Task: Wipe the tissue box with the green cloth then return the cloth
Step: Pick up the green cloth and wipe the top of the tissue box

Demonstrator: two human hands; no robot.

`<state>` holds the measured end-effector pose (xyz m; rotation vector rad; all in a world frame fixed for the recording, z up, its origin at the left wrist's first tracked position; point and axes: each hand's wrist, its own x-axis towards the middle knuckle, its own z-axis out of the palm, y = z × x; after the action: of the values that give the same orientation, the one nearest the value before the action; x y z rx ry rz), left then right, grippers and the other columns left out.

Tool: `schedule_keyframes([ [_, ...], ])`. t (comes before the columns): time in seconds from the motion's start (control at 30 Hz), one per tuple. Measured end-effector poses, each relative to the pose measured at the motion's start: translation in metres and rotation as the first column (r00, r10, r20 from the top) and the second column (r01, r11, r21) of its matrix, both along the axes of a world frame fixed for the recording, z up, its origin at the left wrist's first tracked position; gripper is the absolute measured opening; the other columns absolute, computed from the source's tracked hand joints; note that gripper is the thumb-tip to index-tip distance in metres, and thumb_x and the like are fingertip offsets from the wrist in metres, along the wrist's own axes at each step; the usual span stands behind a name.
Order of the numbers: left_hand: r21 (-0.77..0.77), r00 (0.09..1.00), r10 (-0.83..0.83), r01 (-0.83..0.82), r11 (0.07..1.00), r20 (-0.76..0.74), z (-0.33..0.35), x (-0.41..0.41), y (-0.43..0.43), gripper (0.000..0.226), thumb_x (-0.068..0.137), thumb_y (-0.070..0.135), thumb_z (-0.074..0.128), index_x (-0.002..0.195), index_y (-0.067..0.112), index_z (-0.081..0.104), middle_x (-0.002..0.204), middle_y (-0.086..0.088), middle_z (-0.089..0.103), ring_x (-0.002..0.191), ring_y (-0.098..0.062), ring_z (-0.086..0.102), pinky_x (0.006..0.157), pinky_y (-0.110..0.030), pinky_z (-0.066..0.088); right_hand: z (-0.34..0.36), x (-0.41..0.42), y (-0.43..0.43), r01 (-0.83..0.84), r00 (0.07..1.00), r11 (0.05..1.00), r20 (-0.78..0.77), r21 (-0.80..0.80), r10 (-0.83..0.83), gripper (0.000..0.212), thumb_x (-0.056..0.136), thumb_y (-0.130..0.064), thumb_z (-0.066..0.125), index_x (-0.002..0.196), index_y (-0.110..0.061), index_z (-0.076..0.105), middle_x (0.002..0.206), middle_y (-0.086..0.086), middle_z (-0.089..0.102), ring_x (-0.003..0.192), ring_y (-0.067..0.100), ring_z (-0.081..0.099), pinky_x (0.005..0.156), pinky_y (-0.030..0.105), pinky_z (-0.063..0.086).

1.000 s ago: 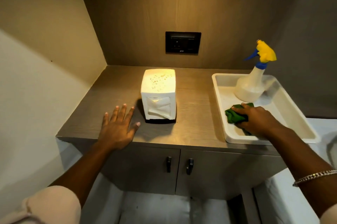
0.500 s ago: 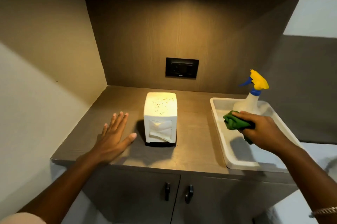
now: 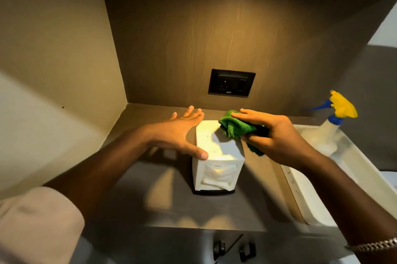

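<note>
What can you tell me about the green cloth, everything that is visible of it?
The green cloth looks like soft, ribbed microfibre, bright green, crumpled into a loose bunch. The right hand grips it between thumb and fingers; one end sticks out to the left and a small corner hangs below the hand. It is held above the back right part of the white tissue box top, casting a shadow there. Whether it already touches the box cannot be told. The left hand does not touch it.

No legible text — the socket plate (image 3: 231, 84) logo is blurred
</note>
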<state>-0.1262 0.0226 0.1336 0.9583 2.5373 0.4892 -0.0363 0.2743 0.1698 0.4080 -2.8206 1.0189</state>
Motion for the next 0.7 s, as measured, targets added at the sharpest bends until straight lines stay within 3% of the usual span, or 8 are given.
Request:
schedule_keyframes([
  [0.13, -0.009, 0.999, -0.041, 0.041, 0.999, -0.014, -0.001, -0.004, -0.001, 0.128, 0.057, 0.077, 0.062, 0.149, 0.021, -0.007, 0.16, 0.003, -0.015, 0.139, -0.004, -0.022, 0.113, -0.041, -0.014, -0.001, -0.014, -0.021, 0.01, 0.995, 0.991, 0.097, 0.131, -0.022, 0.056, 0.086, -0.017, 0.069, 0.135, -0.039, 0.052, 0.15, -0.004, 0.045, 0.138, 0.017, 0.04, 0.112, 0.044, 0.039],
  [0.23, 0.011, 0.999, -0.036, 0.036, 0.999, -0.01, -0.001, -0.004, -0.002, 0.131, 0.053, 0.079, 0.064, 0.15, 0.022, -0.005, 0.16, 0.004, -0.012, 0.141, -0.005, -0.021, 0.115, -0.041, -0.013, -0.004, -0.018, -0.037, -0.026, 0.991, 0.969, 0.131, 0.246, -0.007, 0.054, 0.084, -0.055, 0.061, 0.135, -0.047, 0.046, 0.155, -0.009, 0.035, 0.139, 0.019, 0.036, 0.11, 0.047, 0.039],
  [0.33, 0.015, 0.999, -0.038, 0.038, 0.999, 0.005, -0.001, -0.004, -0.003, 0.131, 0.054, 0.078, 0.066, 0.15, 0.024, -0.004, 0.16, 0.006, -0.012, 0.14, -0.004, -0.022, 0.115, -0.041, -0.015, -0.013, -0.005, -0.033, -0.09, 0.994, 0.945, 0.084, 0.314, 0.066, 0.066, 0.075, -0.083, 0.039, 0.133, -0.051, 0.044, 0.153, -0.017, 0.033, 0.137, 0.015, 0.033, 0.106, 0.047, 0.041],
  [0.43, 0.006, 0.999, -0.036, 0.036, 0.999, 0.025, 0.0, -0.005, 0.0, 0.129, 0.057, 0.074, 0.068, 0.15, 0.024, -0.007, 0.16, 0.006, -0.016, 0.14, -0.005, -0.024, 0.113, -0.04, -0.018, -0.016, 0.0, -0.013, -0.082, 0.996, 0.976, 0.049, 0.202, 0.073, 0.055, 0.079, -0.077, 0.041, 0.124, -0.05, 0.054, 0.146, -0.018, 0.045, 0.132, 0.01, 0.042, 0.104, 0.046, 0.046],
  [0.53, -0.007, 0.998, -0.029, 0.03, 1.0, 0.05, 0.003, -0.006, 0.001, 0.128, 0.058, 0.072, 0.069, 0.149, 0.025, -0.009, 0.159, 0.006, -0.018, 0.14, -0.007, -0.025, 0.112, -0.04, -0.019, -0.014, -0.02, -0.013, -0.006, 1.0, 0.984, 0.03, 0.177, 0.001, 0.037, 0.087, -0.054, 0.054, 0.122, -0.043, 0.061, 0.146, -0.01, 0.049, 0.131, 0.015, 0.046, 0.103, 0.048, 0.047],
  [0.6, -0.014, 0.998, -0.029, 0.03, 0.999, 0.051, 0.004, -0.005, 0.0, 0.13, 0.056, 0.073, 0.068, 0.149, 0.026, -0.009, 0.16, 0.006, -0.016, 0.141, -0.008, -0.024, 0.113, -0.042, -0.019, -0.012, -0.032, -0.03, -0.001, 1.0, 0.974, 0.004, 0.225, 0.0, 0.034, 0.09, -0.046, 0.057, 0.123, -0.041, 0.061, 0.146, -0.008, 0.049, 0.131, 0.018, 0.046, 0.103, 0.047, 0.047],
  [0.7, -0.002, 0.999, -0.024, 0.024, 1.0, 0.049, 0.003, -0.004, -0.002, 0.131, 0.054, 0.074, 0.069, 0.149, 0.027, -0.007, 0.16, 0.007, -0.014, 0.141, -0.005, -0.024, 0.115, -0.042, -0.017, -0.013, -0.024, -0.046, -0.065, 0.989, 0.922, -0.096, 0.382, 0.109, 0.035, 0.09, -0.051, 0.052, 0.124, -0.043, 0.06, 0.148, -0.009, 0.047, 0.13, 0.023, 0.044, 0.096, 0.042, 0.047],
])
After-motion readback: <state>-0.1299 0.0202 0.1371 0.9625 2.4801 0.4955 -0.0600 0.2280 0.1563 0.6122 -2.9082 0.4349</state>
